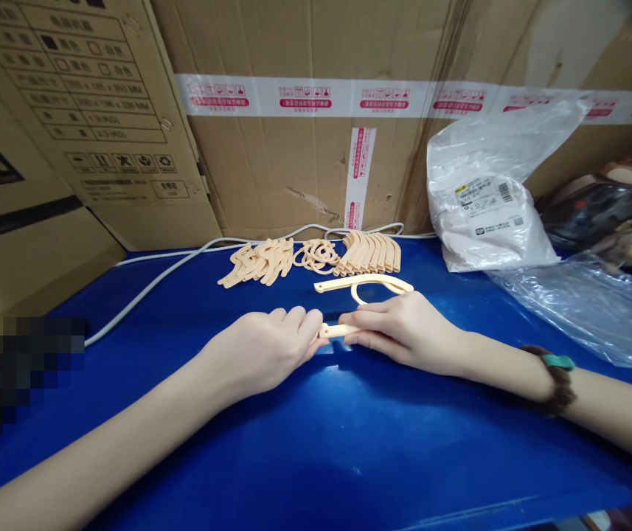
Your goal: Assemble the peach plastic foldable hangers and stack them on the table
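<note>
My right hand pinches a cream plastic strip, whose end with a small hole points toward my left hand. The left fingers are closed right at that end, and what they grip is hidden behind them. Just beyond my right hand is a long cream curved piece with a hole near its left end. Below it a cream ring-like piece is partly covered by that hand.
Farther back on the blue table are piles of flat cream pieces, rings and curved strips. A white cable runs behind them. Cardboard boxes wall the back; a white bag and clear plastic lie right.
</note>
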{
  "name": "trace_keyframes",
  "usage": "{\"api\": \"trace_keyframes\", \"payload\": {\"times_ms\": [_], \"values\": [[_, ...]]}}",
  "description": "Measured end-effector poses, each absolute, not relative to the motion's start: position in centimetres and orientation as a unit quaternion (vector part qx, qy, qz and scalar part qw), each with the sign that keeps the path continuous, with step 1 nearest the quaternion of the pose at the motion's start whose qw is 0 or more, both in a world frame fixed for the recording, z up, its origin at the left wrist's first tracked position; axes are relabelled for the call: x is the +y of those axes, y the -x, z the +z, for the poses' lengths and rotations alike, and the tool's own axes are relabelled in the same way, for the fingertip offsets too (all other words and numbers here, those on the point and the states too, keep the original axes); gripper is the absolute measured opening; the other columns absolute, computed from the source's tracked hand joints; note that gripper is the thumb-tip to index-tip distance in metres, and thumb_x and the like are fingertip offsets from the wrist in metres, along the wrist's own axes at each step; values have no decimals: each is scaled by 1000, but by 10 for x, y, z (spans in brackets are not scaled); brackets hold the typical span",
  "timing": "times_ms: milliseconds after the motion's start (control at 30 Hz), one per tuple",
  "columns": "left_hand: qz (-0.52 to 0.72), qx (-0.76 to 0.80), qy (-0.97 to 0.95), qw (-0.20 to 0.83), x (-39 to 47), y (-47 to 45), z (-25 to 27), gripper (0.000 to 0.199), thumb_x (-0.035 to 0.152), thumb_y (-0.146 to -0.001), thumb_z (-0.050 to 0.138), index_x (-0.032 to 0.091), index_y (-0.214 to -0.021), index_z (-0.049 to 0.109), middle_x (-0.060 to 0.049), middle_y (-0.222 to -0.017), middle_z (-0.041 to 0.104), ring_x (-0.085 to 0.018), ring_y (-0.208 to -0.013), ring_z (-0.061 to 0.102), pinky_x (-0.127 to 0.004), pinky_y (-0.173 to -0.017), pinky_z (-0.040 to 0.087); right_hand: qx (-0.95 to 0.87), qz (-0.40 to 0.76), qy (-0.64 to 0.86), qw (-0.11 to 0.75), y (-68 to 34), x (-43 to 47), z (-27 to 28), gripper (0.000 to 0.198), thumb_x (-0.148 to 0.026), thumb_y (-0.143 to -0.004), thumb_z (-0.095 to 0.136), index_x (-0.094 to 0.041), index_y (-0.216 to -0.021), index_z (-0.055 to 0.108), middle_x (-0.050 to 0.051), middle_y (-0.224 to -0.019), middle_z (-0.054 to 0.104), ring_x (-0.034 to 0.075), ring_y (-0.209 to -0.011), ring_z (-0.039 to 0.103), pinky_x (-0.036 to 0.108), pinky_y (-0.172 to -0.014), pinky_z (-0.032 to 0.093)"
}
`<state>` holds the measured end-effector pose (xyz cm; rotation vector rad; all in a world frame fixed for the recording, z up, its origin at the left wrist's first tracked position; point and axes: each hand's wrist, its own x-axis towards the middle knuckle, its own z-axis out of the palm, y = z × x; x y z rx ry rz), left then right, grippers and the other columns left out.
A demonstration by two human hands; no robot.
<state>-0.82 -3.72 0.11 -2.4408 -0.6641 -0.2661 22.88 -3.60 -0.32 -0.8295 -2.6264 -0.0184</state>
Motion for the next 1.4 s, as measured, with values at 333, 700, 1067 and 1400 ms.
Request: {"api": "trace_keyframes", "payload": {"times_ms": [333,700,1067,1400], "values": [[-120,-256,916,285,-40,6,-1,27,29,-96,38,18,-76,51,-2,-63,55,-17,-52,54,-29,-45,25,-939,36,293,178,-228,-36,-2,31,-35,-98,44,-18,-112,65,6,-98,72,15,-77,67,23,-64,42],[-123,-298,937,136,-44,11,2,23,30,-96,38,20,-77,46,3,-63,59,-13,-52,58,-26,-45,28,-940,-39,282,190,-227,-40,-7,33,-34,-99,40,-17,-112,65,6,-96,73,14,-70,66,24,-60,41],[-109,-304,937,130,-45,9,2,20,27,-93,40,20,-74,44,3,-60,59,-14,-52,59,-26,-46,28,-941,3,287,180,-225,-42,-6,32,-33,-99,40,-16,-110,65,4,-88,71,15,-69,65,25,-60,40],[-116,-310,939,88,-45,10,2,20,25,-92,40,20,-73,42,4,-58,55,-14,-50,56,-26,-46,24,-940,21,290,181,-223,-41,-4,31,-32,-99,41,-17,-113,63,3,-90,70,14,-69,64,24,-61,40]]}}
